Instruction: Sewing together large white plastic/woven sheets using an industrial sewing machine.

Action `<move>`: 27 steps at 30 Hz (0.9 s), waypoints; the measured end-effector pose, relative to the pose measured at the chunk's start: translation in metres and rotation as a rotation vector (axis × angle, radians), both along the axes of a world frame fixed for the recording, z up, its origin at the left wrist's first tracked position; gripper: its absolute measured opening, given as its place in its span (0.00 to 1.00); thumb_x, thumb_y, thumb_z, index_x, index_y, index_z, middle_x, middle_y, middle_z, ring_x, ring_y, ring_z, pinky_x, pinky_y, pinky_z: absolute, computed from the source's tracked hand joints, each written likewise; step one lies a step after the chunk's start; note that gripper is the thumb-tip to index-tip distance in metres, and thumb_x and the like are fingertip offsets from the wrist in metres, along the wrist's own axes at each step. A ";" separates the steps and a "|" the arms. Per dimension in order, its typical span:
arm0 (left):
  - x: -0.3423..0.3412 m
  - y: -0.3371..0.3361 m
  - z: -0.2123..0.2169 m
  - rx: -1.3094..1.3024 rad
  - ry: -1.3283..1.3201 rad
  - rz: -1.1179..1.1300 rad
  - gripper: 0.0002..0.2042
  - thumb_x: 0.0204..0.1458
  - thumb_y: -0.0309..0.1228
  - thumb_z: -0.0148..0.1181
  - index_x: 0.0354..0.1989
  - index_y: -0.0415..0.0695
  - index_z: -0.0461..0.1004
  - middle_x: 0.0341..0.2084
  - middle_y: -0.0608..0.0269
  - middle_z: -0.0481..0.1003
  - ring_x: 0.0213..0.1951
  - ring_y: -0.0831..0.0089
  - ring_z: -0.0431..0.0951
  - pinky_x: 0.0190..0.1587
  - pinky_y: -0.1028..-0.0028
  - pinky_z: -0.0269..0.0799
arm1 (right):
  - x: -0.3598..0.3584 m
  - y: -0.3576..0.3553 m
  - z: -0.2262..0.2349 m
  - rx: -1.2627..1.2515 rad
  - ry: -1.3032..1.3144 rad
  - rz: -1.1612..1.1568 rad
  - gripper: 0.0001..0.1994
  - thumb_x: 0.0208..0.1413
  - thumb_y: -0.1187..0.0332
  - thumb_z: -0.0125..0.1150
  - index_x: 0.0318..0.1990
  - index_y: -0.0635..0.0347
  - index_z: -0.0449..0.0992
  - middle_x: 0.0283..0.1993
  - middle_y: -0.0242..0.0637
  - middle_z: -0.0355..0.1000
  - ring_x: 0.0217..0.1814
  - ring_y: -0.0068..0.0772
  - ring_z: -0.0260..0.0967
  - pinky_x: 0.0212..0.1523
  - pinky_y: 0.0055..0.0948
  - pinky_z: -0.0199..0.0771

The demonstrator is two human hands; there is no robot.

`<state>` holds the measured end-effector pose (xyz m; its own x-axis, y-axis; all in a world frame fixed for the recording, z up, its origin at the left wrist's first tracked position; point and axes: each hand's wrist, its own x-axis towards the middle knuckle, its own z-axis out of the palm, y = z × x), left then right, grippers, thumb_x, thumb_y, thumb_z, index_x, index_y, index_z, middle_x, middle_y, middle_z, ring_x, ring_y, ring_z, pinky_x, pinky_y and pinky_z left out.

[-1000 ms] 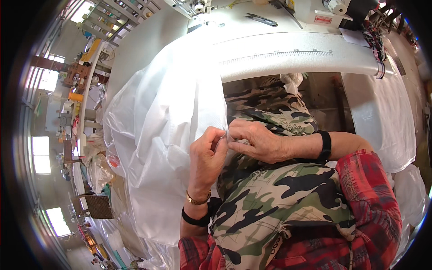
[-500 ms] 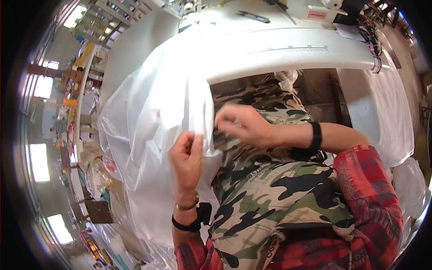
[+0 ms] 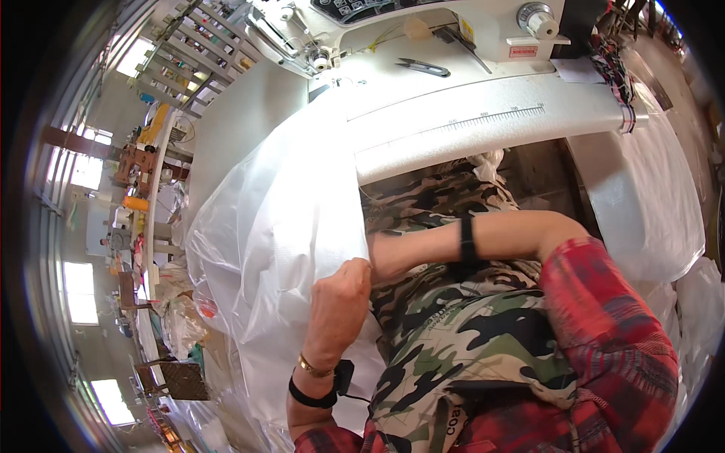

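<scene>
A thin, shiny white plastic-like sheet (image 3: 279,219) drapes off the worktable's front edge down over my lap. My left hand (image 3: 340,306) is closed on the sheet's right edge, its fingers curled round a fold. Right beside it, my right hand (image 3: 387,255) reaches to the same edge. Its fingers are hidden behind the sheet and my left hand, so their grip does not show. Ahead stands a white sewing machine (image 3: 483,34), its needle area close to the sheet's far end.
A small dark-handled thread snipper (image 3: 424,68) lies on the machine bed. The white table edge (image 3: 491,113) carries a printed ruler. Bundled cords (image 3: 613,72) hang at the right, above another white sheet (image 3: 642,196). Camouflage cloth (image 3: 468,332) covers my lap.
My right hand has moved left and down, going behind the sheet's edge. My left hand has turned knuckles-up over the edge. The view has tilted up, showing more of the machine.
</scene>
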<state>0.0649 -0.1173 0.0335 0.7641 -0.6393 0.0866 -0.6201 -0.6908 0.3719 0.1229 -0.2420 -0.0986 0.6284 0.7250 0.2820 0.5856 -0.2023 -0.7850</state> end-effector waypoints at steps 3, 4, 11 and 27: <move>0.005 0.004 -0.012 -0.142 0.090 -0.033 0.04 0.57 0.22 0.56 0.32 0.34 0.73 0.20 0.52 0.74 0.20 0.58 0.74 0.26 0.69 0.68 | -0.002 -0.054 0.025 -0.079 -0.149 -0.528 0.12 0.52 0.68 0.58 0.42 0.65 0.73 0.38 0.50 0.75 0.38 0.49 0.76 0.39 0.41 0.76; 0.006 0.006 -0.013 -0.152 0.090 -0.025 0.04 0.57 0.22 0.56 0.32 0.34 0.73 0.20 0.52 0.74 0.20 0.58 0.74 0.26 0.69 0.68 | 0.000 -0.068 0.035 -0.058 -0.296 -0.599 0.14 0.54 0.70 0.57 0.47 0.63 0.69 0.42 0.47 0.72 0.41 0.47 0.73 0.40 0.39 0.76; 0.029 0.001 -0.003 -0.189 0.544 -0.021 0.05 0.55 0.25 0.58 0.34 0.35 0.74 0.19 0.49 0.72 0.22 0.65 0.74 0.28 0.70 0.69 | 0.048 -0.097 0.059 -0.298 -0.911 -0.410 0.10 0.49 0.69 0.58 0.39 0.60 0.71 0.48 0.38 0.71 0.43 0.40 0.71 0.42 0.35 0.73; 0.264 -0.034 -0.008 0.361 -0.457 0.323 0.06 0.49 0.21 0.57 0.34 0.42 0.79 0.32 0.55 0.80 0.42 0.56 0.78 0.49 0.59 0.67 | 0.058 -0.103 0.051 0.030 -0.735 -0.316 0.09 0.48 0.67 0.62 0.29 0.58 0.67 0.32 0.36 0.66 0.35 0.39 0.69 0.38 0.36 0.71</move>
<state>0.3287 -0.1514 0.0251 0.8594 -0.4335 0.2710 -0.4010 -0.9004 -0.1685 0.1812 -0.3449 -0.0474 0.4481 0.5296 0.7203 0.8738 -0.4297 -0.2277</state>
